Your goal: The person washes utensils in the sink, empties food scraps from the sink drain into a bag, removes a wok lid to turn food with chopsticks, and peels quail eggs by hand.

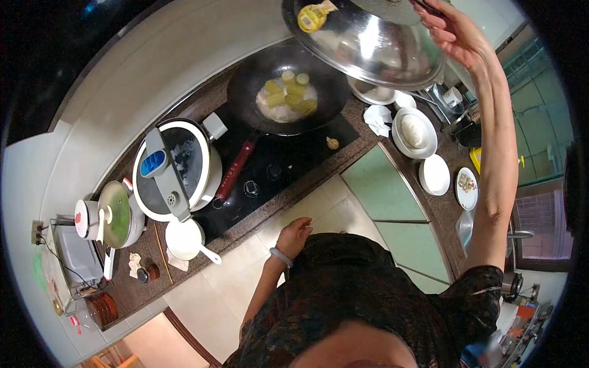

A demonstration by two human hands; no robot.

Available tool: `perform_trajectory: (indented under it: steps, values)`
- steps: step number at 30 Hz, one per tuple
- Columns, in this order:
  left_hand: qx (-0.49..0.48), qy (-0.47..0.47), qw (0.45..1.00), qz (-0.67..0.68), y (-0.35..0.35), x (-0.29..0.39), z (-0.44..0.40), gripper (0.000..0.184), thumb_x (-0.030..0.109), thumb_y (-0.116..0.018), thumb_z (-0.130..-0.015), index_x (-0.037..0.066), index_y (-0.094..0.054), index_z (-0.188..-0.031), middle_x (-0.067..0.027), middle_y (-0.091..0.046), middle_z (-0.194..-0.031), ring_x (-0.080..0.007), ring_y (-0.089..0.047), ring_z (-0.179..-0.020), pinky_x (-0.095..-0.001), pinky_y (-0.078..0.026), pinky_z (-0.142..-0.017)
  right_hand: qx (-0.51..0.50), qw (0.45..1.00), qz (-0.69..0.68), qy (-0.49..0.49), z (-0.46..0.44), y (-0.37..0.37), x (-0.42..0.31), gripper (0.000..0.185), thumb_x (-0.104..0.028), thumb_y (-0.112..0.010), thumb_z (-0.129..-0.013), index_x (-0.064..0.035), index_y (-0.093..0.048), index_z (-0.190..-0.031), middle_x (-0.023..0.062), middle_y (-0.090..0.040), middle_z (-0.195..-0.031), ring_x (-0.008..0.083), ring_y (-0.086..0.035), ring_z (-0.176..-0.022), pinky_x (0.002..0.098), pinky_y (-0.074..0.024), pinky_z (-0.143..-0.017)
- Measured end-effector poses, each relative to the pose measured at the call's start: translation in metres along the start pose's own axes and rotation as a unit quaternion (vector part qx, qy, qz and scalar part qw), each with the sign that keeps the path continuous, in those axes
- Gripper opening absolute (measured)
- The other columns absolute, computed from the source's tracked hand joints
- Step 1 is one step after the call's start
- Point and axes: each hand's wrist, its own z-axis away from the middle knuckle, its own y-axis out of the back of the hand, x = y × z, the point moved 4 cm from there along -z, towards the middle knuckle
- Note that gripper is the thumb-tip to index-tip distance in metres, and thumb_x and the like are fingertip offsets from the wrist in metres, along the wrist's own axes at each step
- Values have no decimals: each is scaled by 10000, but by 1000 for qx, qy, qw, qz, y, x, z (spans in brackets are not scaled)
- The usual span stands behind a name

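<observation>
Granite counter [132, 294] crosses the frame, with a black wok [245, 92] at upper centre, its red handle [236, 170] pointing lower left. Toward upper right tilts a steel lid [368, 49], long axis running upper left to lower right, the right hand's [460, 40] fingers curled around its grip, while the left hand [294, 238] hangs at centre, fingers loosely bent. Uncovering looks done; green vegetable chunks [294, 93] are not yet out.

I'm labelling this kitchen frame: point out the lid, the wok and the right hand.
Lid [368, 54], head view, on its metal surface.
Wok [332, 92], head view, bare inner wall.
Right hand [458, 38], head view, middle of the hand.
</observation>
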Motion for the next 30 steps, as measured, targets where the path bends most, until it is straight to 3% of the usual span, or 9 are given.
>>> perform_trajectory:
  steps: [1,2,5,13,17,18,20,27,30]
  values:
    - [-4,-9,1000,-4,1,0,-2,291,153,-628,-869,33,-590,-1132,-163,-654,-1015,-279,-650,-908,-348,-517,-770,-8,1000,-3,9,5,10,-3,281,-248,-510,-955,27,-530,-901,43,-511,-627,61,-317,-437,168,-263,-353]
    - [-9,-17,1000,-9,1,1,-3,290,152,-626,-871,34,-589,-1133,-164,-654,-1010,-279,-650,-905,-348,-517,-767,-42,987,120,102,9,26,-6,300,-217,-535,-954,55,-569,-1074,-37,-482,-657,-5,-318,-471,142,-245,-355]
    - [-23,-13,1000,-16,5,8,-7,289,152,-626,-870,32,-588,-1131,-167,-653,-1008,-279,-650,-904,-347,-517,-768,66,983,138,100,29,46,0,300,-233,-534,-958,36,-579,-1084,-45,-463,-638,-12,-316,-465,133,-246,-353]
    - [-68,-21,997,-23,-6,7,-16,275,141,-619,-869,28,-585,-1117,-161,-656,-997,-283,-648,-895,-345,-515,-768,158,981,83,75,54,64,29,276,-236,-523,-961,29,-576,-1020,-53,-449,-602,-3,-322,-434,137,-256,-342]
    - [-75,-37,996,-19,-13,6,-17,269,146,-616,-868,30,-585,-1108,-156,-654,-992,-288,-644,-874,-349,-514,-757,117,983,125,71,49,80,42,254,-241,-562,-940,1,-564,-1015,5,-571,-747,-2,-414,-481,129,-290,-347]
    - [-73,-36,996,-20,-12,7,-18,269,146,-616,-868,30,-585,-1108,-156,-654,-992,-288,-644,-874,-349,-514,-757,161,976,123,79,53,65,45,251,-236,-578,-929,-5,-552,-1026,29,-602,-823,-1,-445,-508,127,-305,-352]
    - [-124,10,991,-46,-14,7,-17,304,193,-539,-937,22,-554,-1188,-160,-641,-1102,-277,-632,-1002,-361,-506,-847,131,981,123,68,46,56,53,250,-236,-561,-936,-10,-540,-1040,4,-570,-780,-4,-418,-501,130,-296,-352]
    - [-112,-30,991,-73,-15,1,-17,326,200,-579,-906,29,-562,-1183,-177,-631,-1072,-314,-625,-965,-373,-508,-815,20,991,132,33,-8,19,98,192,-204,-522,-954,-22,-536,-1011,1,-537,-742,10,-374,-505,154,-266,-374]
    - [-111,-110,977,-144,-16,2,-22,325,203,-581,-901,36,-558,-1179,-182,-618,-1077,-340,-617,-928,-381,-505,-788,41,994,100,20,-37,-2,125,188,-190,-520,-951,-15,-532,-1018,19,-552,-731,15,-382,-494,159,-271,-372]
